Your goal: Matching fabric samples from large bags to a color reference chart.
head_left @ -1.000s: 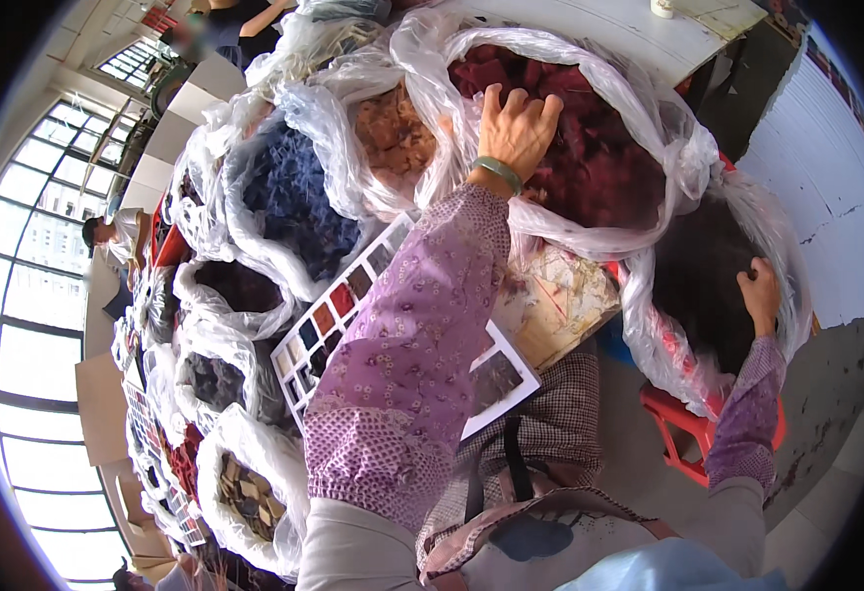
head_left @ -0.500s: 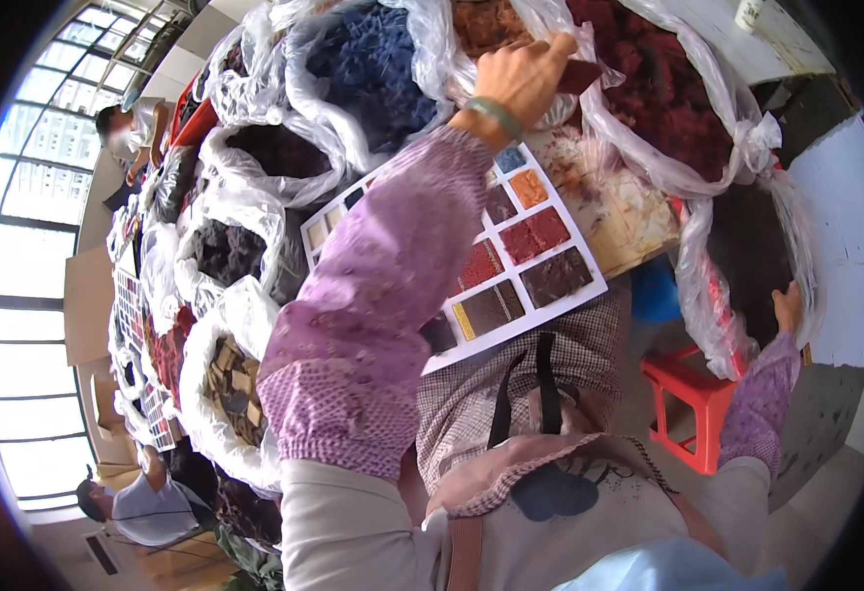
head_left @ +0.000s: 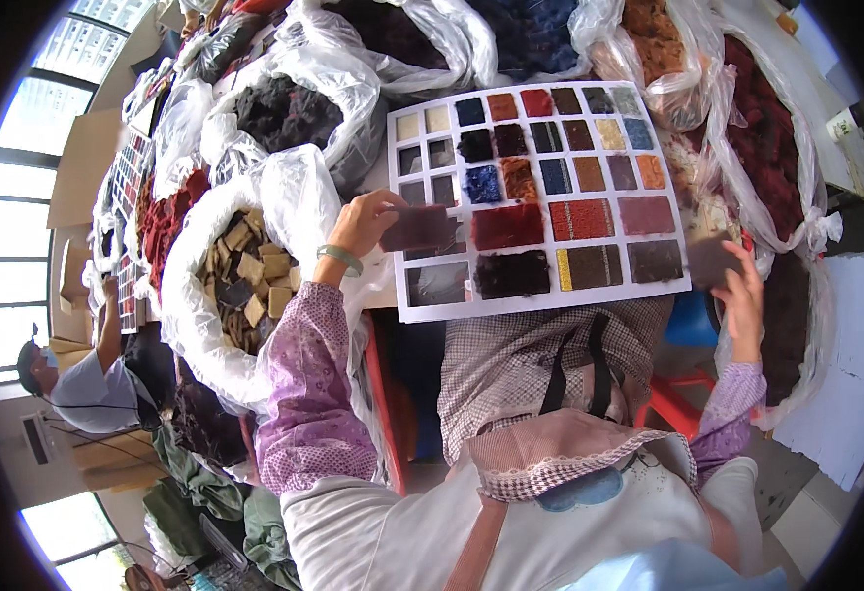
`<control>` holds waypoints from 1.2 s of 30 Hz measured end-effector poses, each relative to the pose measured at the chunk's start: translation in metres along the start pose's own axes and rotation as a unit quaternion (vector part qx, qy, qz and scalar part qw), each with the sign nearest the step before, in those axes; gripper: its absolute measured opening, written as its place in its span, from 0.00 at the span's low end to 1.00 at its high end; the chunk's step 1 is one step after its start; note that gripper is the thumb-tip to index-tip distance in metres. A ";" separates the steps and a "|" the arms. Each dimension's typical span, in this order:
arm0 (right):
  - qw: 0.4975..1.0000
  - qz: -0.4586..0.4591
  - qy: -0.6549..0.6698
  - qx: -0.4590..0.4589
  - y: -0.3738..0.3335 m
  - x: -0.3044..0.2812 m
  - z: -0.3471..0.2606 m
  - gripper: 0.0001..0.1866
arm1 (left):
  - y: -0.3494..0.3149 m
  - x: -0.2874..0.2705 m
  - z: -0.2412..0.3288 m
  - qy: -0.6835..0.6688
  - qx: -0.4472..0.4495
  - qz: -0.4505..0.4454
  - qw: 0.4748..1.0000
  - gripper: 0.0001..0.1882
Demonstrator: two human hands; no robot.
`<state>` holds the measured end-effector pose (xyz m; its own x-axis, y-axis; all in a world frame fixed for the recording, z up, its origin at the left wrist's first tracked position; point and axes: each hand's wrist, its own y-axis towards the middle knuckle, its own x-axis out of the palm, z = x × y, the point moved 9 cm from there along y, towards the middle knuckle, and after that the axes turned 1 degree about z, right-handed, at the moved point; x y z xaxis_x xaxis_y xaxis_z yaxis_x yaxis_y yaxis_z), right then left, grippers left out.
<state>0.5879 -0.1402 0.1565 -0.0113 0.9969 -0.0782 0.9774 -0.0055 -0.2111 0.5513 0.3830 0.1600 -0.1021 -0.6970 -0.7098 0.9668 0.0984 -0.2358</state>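
Note:
A white sample board point(head_left: 491, 307) with rows of coloured fabric swatches lies in front of me, its near edge over my checked apron. My left hand point(head_left: 358, 229) pinches a thin dark maroon swatch point(head_left: 417, 228) above the board's left side. By the board's right edge, my right hand point(head_left: 743, 300) holds a dark brown swatch point(head_left: 712, 263) between thumb and fingers. Swatches on the board include a dark red one point(head_left: 508, 227), a red textured one point(head_left: 581, 220) and a near-black one point(head_left: 513, 274). The left part of the board shows dark grey cells.
Plastic bags surround the board: brown and tan pieces point(head_left: 255, 266) at left, dark grey fluff point(head_left: 286, 113), blue point(head_left: 531, 34) and orange point(head_left: 652, 44) scraps at back, dark red point(head_left: 762, 138) at right. A red stool point(head_left: 676, 402) stands below. Another person point(head_left: 92, 394) sits at far left.
My left hand has come back from the far bags to the board's left side, still with a swatch. My right hand has left the right-hand bag's rim and now holds a dark swatch.

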 end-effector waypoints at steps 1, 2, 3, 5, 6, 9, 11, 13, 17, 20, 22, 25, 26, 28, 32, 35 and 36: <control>0.999 -0.049 0.010 0.013 0.001 0.041 0.004 0.17 | 0.001 0.006 -0.008 -0.007 0.000 0.000 1.000 0.10; 0.996 -0.084 0.007 0.006 -0.002 0.085 0.001 0.14 | 0.002 0.010 -0.010 0.000 0.018 0.019 1.000 0.10; 0.990 -0.135 0.029 0.015 -0.008 0.128 0.002 0.13 | 0.000 0.013 -0.009 0.008 0.036 0.039 0.999 0.10; 0.979 -0.203 0.017 0.010 -0.029 0.201 -0.001 0.11 | 0.002 0.026 -0.007 0.042 0.032 0.044 0.998 0.09; 0.970 -0.242 -0.029 -0.026 -0.039 0.227 -0.002 0.12 | 0.003 0.029 -0.006 0.025 0.048 0.055 0.997 0.09; 0.956 -0.278 -0.077 -0.058 -0.068 0.286 0.004 0.12 | -0.005 0.028 -0.007 0.024 0.075 0.105 0.991 0.08; 0.939 -0.270 -0.142 -0.161 -0.081 0.310 -0.004 0.13 | -0.018 0.025 0.004 0.067 0.118 0.160 0.978 0.09; 0.913 -0.245 -0.203 -0.256 -0.086 0.326 -0.001 0.15 | -0.038 0.031 0.011 0.110 0.204 0.220 0.948 0.15; 0.857 -0.210 -0.271 -0.384 -0.104 0.347 -0.009 0.14 | -0.051 0.056 -0.009 0.079 0.206 0.143 0.965 0.25; 0.825 -0.216 -0.315 -0.416 -0.106 0.355 -0.006 0.12 | -0.055 0.064 -0.006 0.113 0.202 0.155 0.960 0.31; 0.806 -0.217 -0.335 -0.438 -0.106 0.354 -0.009 0.12 | -0.055 0.069 0.003 0.142 0.194 0.146 0.960 0.31; 0.790 -0.246 -0.358 -0.433 -0.104 0.356 -0.012 0.13 | -0.058 0.070 0.006 0.171 0.182 0.141 0.958 0.31; 0.782 -0.247 -0.356 -0.447 -0.107 0.355 -0.013 0.12 | -0.059 0.071 0.009 0.172 0.192 0.138 0.956 0.31; 0.775 -0.258 -0.359 -0.451 -0.109 0.355 -0.014 0.11 | -0.059 0.072 0.012 0.159 0.205 0.141 0.955 0.30; 0.781 -0.272 -0.328 -0.457 -0.089 0.360 -0.024 0.09 | -0.057 0.071 0.003 0.115 0.173 0.149 0.967 0.32; 0.776 -0.236 -0.359 -0.461 -0.068 0.372 -0.043 0.18 | -0.071 0.068 -0.018 0.092 0.047 0.245 0.964 0.33; 0.766 -0.252 -0.372 -0.460 -0.062 0.379 -0.036 0.23 | -0.077 0.075 -0.016 0.107 0.061 0.207 0.970 0.34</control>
<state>0.5305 0.2411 0.1753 -0.2187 0.5315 -0.8183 0.5413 0.7639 0.3514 0.4659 0.3347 0.1141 0.2681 -0.4499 -0.8519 0.9542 0.2456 0.1706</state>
